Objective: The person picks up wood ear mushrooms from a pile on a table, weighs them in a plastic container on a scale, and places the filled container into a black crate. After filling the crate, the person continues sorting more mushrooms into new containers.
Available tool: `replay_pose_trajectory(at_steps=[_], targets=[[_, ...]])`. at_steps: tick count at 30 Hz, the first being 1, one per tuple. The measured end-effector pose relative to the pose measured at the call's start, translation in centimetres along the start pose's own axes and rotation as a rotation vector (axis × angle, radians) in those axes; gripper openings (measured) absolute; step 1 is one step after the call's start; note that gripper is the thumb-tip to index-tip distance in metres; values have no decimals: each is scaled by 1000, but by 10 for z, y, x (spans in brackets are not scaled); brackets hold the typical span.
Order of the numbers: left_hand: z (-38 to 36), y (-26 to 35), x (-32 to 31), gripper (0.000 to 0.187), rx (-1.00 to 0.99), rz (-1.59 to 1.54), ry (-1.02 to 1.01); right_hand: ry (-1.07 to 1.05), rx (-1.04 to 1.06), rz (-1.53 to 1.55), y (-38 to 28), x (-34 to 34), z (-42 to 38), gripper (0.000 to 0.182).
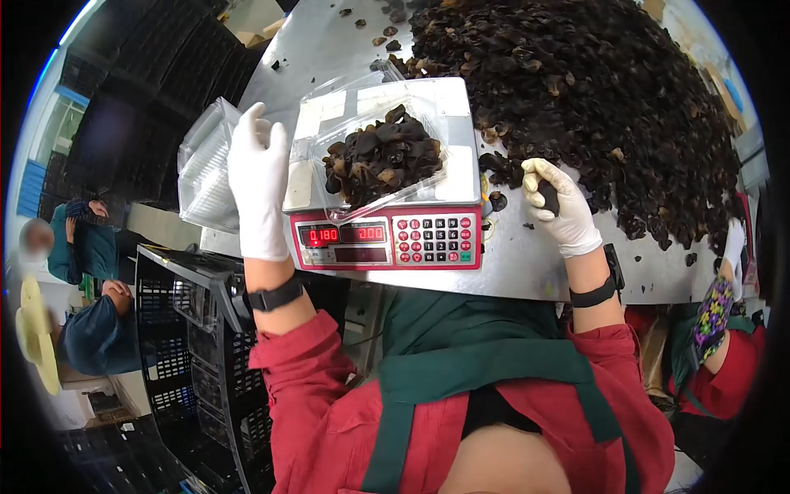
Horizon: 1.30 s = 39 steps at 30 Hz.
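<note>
Now holding dark piece (549, 197) in right hand (569, 216), toward near edge of tabletop (518, 265); holding left hand (259, 177) empty, fingers apart, by left edge of scale (434, 235). On scale, clear tray (388, 200) with loose dark heap (385, 156). Could spill over low rim, if bumped by left wrist.

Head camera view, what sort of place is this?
Likely a food-packing workroom: a digital scale holding a filled clear tray, a large heap of dark fungus-like pieces, and stacked clear containers.
</note>
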<state>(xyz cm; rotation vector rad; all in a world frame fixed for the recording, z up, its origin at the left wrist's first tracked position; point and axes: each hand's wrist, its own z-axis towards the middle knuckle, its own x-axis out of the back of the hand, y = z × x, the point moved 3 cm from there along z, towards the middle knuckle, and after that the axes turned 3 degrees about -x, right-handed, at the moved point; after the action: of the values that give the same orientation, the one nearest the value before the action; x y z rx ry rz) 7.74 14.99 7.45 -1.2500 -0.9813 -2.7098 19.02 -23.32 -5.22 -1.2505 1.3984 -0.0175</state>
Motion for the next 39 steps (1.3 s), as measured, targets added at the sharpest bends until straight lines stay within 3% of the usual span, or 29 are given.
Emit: replay_pose_trajectory(at_steps=[3,5,6,9,11,12,17,19,21,23,25,27,29,32,37,39], targets=[[18,-7,-27,58,136,336,-223,-97,24,-164,2,-15,-7,22],[28,-30,-52,66,92,403,-254,-112,39,-280,2,-33,-12,21],[32,-39,-62,71,149,401,-382,-125,41,-328,3,-37,-12,21],[20,-42,-63,63,171,-171,-157,-88,10,-512,1,-50,-14,22],[9,-39,-54,65,72,-447,26,-78,30,-594,-3,-60,-11,24],[1,-35,-46,58,7,-505,47,-84,63,-628,-6,-66,-8,24],[-70,19,4,54,-201,-231,12,-116,136,-788,-17,-88,18,34],[-98,20,14,40,-127,-343,-62,-122,151,-826,-16,-99,29,41],[-121,17,15,39,-60,-331,-139,-115,164,-955,-12,-106,36,42],[-136,20,12,43,179,-424,-165,-155,91,-970,-11,-107,40,39],[-140,21,9,50,166,-413,-211,-269,21,-889,-1,-103,48,39],[-143,26,6,56,391,-622,-257,-326,24,-767,0,-103,52,31],[-141,33,5,59,425,-718,-344,-337,-50,-694,3,-100,57,22],[-143,34,-3,66,437,-821,-249,-329,-8,-659,6,-102,49,18],[-168,40,-7,73,458,-1021,-116,-318,49,-652,13,-96,20,23],[-176,40,-8,74,380,-1064,-116,-219,34,-566,13,-93,3,23]])
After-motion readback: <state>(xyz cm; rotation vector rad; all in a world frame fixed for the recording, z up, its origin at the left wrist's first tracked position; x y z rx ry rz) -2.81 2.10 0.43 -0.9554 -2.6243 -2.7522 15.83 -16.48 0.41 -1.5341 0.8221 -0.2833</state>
